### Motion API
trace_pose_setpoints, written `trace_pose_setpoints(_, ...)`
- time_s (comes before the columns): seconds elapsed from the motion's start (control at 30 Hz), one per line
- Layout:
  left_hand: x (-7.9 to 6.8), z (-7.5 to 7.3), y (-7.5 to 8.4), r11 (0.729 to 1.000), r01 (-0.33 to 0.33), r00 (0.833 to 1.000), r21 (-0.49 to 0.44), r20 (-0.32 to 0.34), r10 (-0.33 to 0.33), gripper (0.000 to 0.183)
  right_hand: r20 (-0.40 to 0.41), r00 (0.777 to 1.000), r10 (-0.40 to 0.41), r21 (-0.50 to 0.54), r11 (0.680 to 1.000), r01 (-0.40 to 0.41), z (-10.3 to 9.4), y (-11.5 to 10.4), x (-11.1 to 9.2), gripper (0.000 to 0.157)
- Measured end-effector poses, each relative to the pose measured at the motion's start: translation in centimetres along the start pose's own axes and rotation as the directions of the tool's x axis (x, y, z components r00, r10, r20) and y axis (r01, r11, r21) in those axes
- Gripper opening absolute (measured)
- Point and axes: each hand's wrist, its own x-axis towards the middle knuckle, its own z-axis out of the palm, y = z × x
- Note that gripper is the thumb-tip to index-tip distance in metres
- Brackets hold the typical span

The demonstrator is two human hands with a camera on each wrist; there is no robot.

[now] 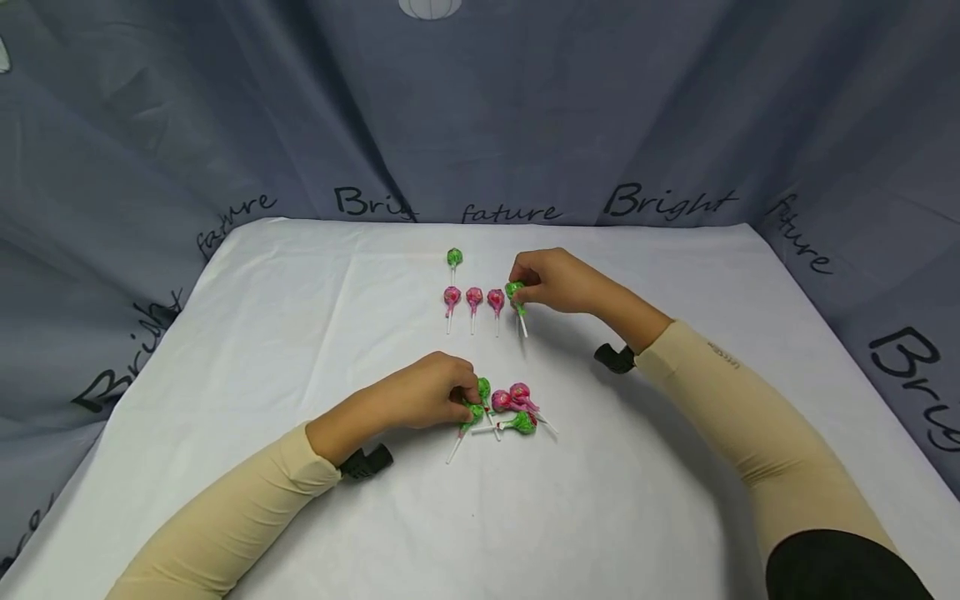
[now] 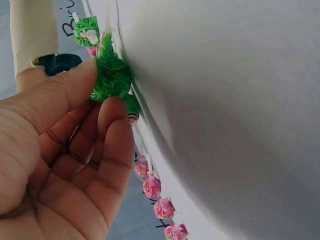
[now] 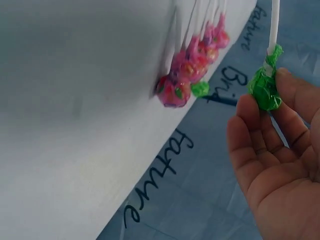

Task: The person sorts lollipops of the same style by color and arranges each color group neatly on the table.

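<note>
In the head view my right hand pinches a green-wrapped lollipop by its head, at the right end of a row of pink lollipops; the stick points toward me. My left hand grips another green lollipop between thumb and forefinger, at the left side of a small pile. That pile holds more green lollipops and pink ones, their sticks crossing. A single green lollipop lies behind the leftmost pink one, its stick toward the row.
A white cloth covers the table, with a few soft creases. Grey-blue fabric with printed lettering hangs behind and along both sides. Dark straps with small devices sit at both wrists.
</note>
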Motion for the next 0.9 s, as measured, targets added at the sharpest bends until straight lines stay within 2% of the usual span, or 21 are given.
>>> trace_pose_setpoints(0.2, -0.3, 0.0, -0.3, 0.999, 0.028, 1.0, -0.032, -0.01, -0.028, 0.01, -0.023, 0.997, 0.068, -0.001, 0.998, -0.068, -0.4, 0.5, 3.6, 0.014)
trace_pose_setpoints(0.43, -0.7, 0.0, -0.5, 0.998, 0.045, 0.999, -0.051, -0.012, -0.046, 0.011, 0.003, 0.994, 0.11, 0.027, 0.994, -0.11, -0.7, -0.3, 7.4, 0.017)
trace_pose_setpoints(0.63, -0.7, -0.2, -0.3, 0.998, 0.019, 1.0, -0.057, -0.021, -0.02, 0.01, 0.032, 0.99, 0.135, 0.047, 0.99, -0.137, 0.3, -0.5, 10.3, 0.018)
trace_pose_setpoints(0.9, -0.5, 0.0, -0.3, 0.998, 0.013, 1.0, -0.06, -0.02, -0.014, 0.009, 0.019, 0.981, 0.194, 0.04, 0.98, -0.195, 1.4, 0.9, 12.9, 0.022)
